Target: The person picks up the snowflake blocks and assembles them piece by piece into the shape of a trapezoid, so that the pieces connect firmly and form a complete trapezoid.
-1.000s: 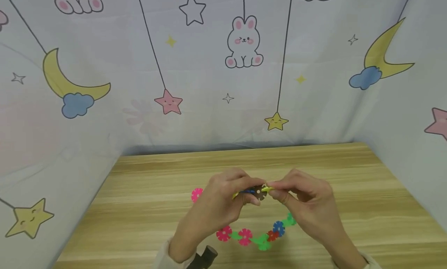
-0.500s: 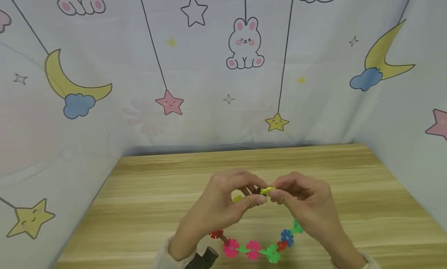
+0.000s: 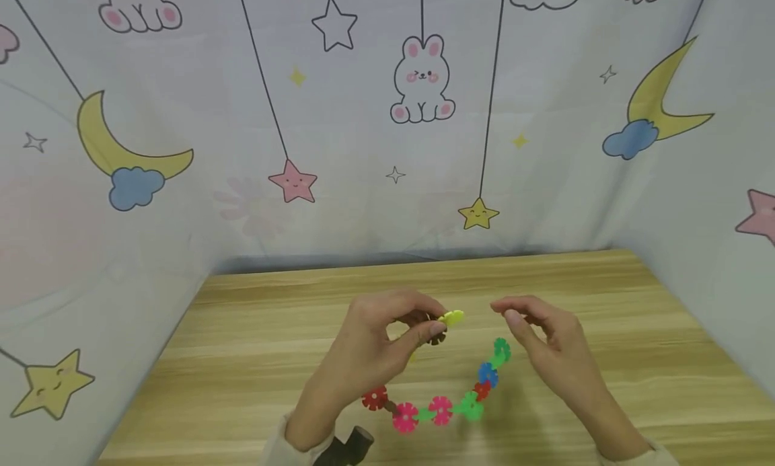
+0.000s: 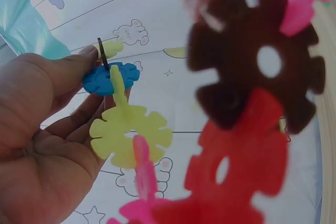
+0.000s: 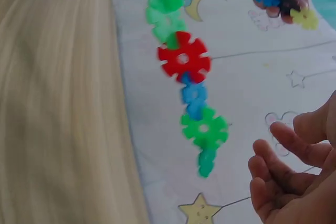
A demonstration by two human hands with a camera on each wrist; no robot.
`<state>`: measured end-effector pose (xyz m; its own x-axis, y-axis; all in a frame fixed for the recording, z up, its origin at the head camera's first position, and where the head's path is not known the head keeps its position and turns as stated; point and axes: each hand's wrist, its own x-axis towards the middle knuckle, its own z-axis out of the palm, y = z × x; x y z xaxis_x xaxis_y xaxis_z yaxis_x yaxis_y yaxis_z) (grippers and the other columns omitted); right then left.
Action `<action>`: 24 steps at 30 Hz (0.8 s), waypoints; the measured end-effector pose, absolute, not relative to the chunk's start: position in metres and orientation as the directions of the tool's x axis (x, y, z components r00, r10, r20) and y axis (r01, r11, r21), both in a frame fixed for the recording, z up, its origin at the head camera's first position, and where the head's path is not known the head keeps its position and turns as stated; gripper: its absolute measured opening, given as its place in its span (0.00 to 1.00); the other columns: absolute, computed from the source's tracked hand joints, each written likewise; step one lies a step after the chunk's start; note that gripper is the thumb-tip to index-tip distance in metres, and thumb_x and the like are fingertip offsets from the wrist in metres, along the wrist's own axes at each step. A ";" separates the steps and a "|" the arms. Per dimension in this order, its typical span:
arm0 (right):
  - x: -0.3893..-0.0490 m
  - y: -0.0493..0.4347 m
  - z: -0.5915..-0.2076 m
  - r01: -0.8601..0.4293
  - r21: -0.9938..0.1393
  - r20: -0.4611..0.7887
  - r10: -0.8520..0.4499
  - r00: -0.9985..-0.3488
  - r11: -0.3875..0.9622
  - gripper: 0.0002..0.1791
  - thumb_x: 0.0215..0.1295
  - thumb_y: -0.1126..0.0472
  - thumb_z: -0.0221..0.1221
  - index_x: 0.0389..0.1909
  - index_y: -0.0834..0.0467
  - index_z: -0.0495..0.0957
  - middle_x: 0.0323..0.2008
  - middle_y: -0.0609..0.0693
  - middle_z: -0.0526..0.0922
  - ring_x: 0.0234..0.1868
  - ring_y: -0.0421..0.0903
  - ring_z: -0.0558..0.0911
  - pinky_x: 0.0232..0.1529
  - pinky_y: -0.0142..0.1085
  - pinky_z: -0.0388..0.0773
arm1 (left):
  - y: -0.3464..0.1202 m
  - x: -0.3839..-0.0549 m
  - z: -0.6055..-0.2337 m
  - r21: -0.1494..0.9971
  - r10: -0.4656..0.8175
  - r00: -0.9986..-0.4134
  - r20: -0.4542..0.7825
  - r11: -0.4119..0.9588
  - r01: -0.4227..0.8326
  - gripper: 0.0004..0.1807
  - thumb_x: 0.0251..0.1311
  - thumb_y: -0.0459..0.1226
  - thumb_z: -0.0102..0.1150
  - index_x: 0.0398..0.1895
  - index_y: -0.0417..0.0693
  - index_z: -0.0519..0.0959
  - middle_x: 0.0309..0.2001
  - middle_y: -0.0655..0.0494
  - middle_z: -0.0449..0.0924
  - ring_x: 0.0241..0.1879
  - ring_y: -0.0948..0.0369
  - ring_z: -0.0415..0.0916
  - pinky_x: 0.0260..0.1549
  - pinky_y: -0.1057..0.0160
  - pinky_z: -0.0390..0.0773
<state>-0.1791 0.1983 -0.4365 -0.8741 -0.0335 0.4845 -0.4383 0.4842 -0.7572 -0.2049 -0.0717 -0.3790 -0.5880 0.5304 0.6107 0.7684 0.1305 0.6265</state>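
Note:
My left hand (image 3: 378, 345) pinches one end of a chain of slotted plastic snowflake discs. Past its fingertips sticks a yellow disc (image 3: 453, 317), joined to a dark brown disc (image 3: 437, 338) at the thumb. A blue disc (image 4: 113, 77) and another yellow disc (image 4: 131, 136) follow in the left wrist view. The chain bends round in a curve through red, brown, pink (image 3: 406, 417) and green discs to its other end, a green disc (image 3: 502, 349). Beside that end, apart from it, my right hand (image 3: 557, 358) has loosely bent fingers and holds nothing.
Below lies a wood-grain tabletop (image 3: 272, 318). A white cloth (image 3: 363, 130) printed with stars, moons and rabbits walls it at the back and both sides. A black cylindrical piece (image 3: 360, 442) shows by the left wrist.
My right hand has let go of the yellow disc and moved away to the right. The left hand keeps its pinch, shifting slightly left, and the hanging chain has swung.

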 end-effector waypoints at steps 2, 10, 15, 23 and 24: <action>-0.180 0.207 -0.445 -0.322 -0.771 0.374 -0.019 -0.927 0.550 0.12 0.84 0.60 0.56 0.57 0.49 0.86 0.53 0.44 0.91 0.51 0.26 0.82 0.53 0.22 0.78 | -0.074 -0.205 -0.378 0.639 0.529 -0.598 0.603 0.129 0.758 0.06 0.66 0.29 0.71 0.44 0.44 0.87 0.39 0.53 0.91 0.35 0.68 0.89 0.39 0.69 0.89; -0.189 0.223 -0.463 -0.075 -0.899 0.041 -0.089 -0.995 0.432 0.19 0.83 0.55 0.58 0.66 0.60 0.79 0.53 0.57 0.89 0.44 0.40 0.88 0.42 0.35 0.85 | -0.077 -0.205 -0.379 0.640 0.523 -0.609 0.596 0.148 0.754 0.06 0.66 0.29 0.72 0.44 0.44 0.88 0.40 0.53 0.91 0.36 0.67 0.89 0.41 0.68 0.89; -0.189 0.224 -0.462 -0.112 -0.935 0.090 -0.080 -0.993 0.336 0.18 0.77 0.59 0.65 0.62 0.63 0.81 0.49 0.51 0.90 0.43 0.38 0.89 0.45 0.33 0.88 | -0.076 -0.207 -0.380 0.623 0.518 -0.603 0.606 0.162 0.765 0.06 0.65 0.29 0.73 0.43 0.45 0.88 0.40 0.54 0.91 0.36 0.68 0.88 0.41 0.69 0.89; -0.186 0.219 -0.445 -0.183 -0.968 0.182 -0.020 -0.983 0.174 0.11 0.74 0.64 0.68 0.52 0.63 0.85 0.41 0.40 0.91 0.39 0.38 0.89 0.44 0.32 0.88 | -0.075 -0.208 -0.382 0.585 0.539 -0.577 0.614 0.181 0.790 0.07 0.60 0.31 0.78 0.40 0.47 0.90 0.38 0.56 0.89 0.33 0.71 0.83 0.36 0.71 0.85; -0.186 0.218 -0.441 -0.188 -0.968 0.189 -0.010 -0.982 0.168 0.11 0.73 0.64 0.68 0.52 0.63 0.86 0.40 0.40 0.91 0.38 0.38 0.89 0.43 0.32 0.87 | -0.075 -0.208 -0.382 0.577 0.540 -0.570 0.619 0.179 0.797 0.07 0.59 0.30 0.78 0.40 0.46 0.90 0.38 0.56 0.89 0.32 0.71 0.83 0.36 0.72 0.85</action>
<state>-0.1858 0.2175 -0.4415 -0.9820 -0.0103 0.1888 -0.1879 0.1676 -0.9678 -0.2083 -0.0754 -0.3818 -0.5702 0.5397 0.6193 0.7966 0.1789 0.5775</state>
